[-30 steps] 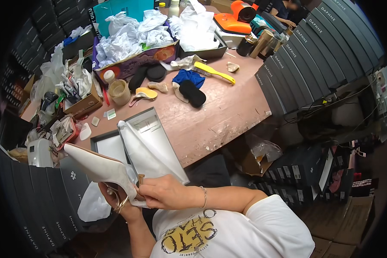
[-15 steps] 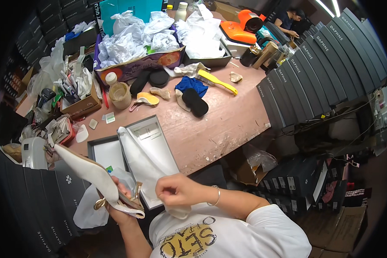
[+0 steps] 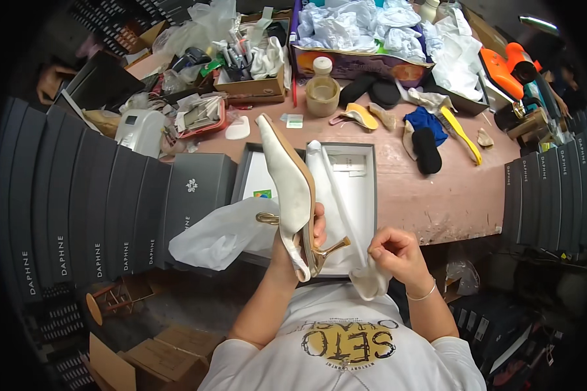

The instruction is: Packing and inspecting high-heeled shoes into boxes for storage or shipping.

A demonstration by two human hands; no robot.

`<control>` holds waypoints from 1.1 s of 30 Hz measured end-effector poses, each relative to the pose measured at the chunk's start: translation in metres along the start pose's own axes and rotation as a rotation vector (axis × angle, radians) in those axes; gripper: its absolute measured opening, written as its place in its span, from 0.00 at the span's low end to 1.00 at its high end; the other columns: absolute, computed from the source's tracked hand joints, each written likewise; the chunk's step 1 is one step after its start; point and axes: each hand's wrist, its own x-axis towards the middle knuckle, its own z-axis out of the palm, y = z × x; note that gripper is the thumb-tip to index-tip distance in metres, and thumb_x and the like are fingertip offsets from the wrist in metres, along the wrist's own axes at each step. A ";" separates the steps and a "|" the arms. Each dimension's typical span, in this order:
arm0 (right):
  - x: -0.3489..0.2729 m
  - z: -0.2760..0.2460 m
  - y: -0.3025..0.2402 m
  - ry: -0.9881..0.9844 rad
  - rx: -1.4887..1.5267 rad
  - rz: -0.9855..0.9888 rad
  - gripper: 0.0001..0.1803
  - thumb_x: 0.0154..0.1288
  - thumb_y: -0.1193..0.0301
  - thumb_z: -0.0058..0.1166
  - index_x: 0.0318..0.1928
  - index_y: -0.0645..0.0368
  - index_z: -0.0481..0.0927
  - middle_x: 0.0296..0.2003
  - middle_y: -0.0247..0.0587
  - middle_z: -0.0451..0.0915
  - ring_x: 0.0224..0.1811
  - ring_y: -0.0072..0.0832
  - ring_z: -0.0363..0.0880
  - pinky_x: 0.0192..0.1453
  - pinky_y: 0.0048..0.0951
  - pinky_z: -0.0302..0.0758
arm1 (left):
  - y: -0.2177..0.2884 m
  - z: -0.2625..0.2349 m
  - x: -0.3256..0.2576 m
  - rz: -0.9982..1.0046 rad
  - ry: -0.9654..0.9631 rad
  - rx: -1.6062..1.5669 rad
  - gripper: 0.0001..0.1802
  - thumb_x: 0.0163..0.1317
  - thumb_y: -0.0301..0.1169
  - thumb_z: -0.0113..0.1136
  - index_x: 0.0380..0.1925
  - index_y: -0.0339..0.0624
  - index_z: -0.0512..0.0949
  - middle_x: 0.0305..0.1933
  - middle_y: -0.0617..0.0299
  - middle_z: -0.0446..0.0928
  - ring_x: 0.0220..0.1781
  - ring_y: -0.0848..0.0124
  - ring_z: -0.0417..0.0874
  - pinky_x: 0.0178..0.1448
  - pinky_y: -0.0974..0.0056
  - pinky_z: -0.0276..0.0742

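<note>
Plainly, our left hand [image 3: 283, 251] held the white shoe [image 3: 285, 173] over the open box [image 3: 364, 203], toe pointing away from us, the fingers [image 3: 319, 223] wrapped around its middle. Our right hand [image 3: 401, 257] pinched a white cloth [image 3: 370, 280] between thumb and fingers, just beside the gold heel [image 3: 332, 247] but apart from it. We judged that a firm hold at the middle served best, since it left the heel free, and that gentle pressure would suit the pale upper.
</note>
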 end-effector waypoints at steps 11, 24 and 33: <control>-0.007 0.007 -0.004 -0.045 0.055 -0.001 0.03 0.63 0.77 0.57 0.36 0.63 0.79 0.29 0.25 0.76 0.29 0.08 0.68 0.32 0.13 0.66 | -0.002 -0.007 -0.007 -0.077 -0.203 -0.264 0.26 0.63 0.40 0.61 0.49 0.28 0.67 0.33 0.56 0.68 0.28 0.69 0.72 0.29 0.70 0.76; -0.005 0.091 -0.008 -0.017 -0.872 -0.693 0.25 0.49 0.82 0.60 0.51 0.59 0.78 0.43 0.42 0.76 0.43 0.37 0.76 0.45 0.36 0.75 | -0.005 -0.027 -0.013 -0.003 -0.101 -0.160 0.26 0.61 0.46 0.62 0.48 0.36 0.70 0.31 0.60 0.70 0.27 0.70 0.76 0.29 0.69 0.75; -0.016 0.088 0.007 -0.061 -0.861 -0.647 0.28 0.48 0.85 0.58 0.55 0.64 0.76 0.40 0.43 0.74 0.40 0.36 0.74 0.42 0.32 0.75 | -0.004 -0.019 -0.017 0.066 0.037 -0.030 0.23 0.62 0.47 0.60 0.44 0.39 0.73 0.26 0.63 0.72 0.24 0.74 0.75 0.27 0.72 0.76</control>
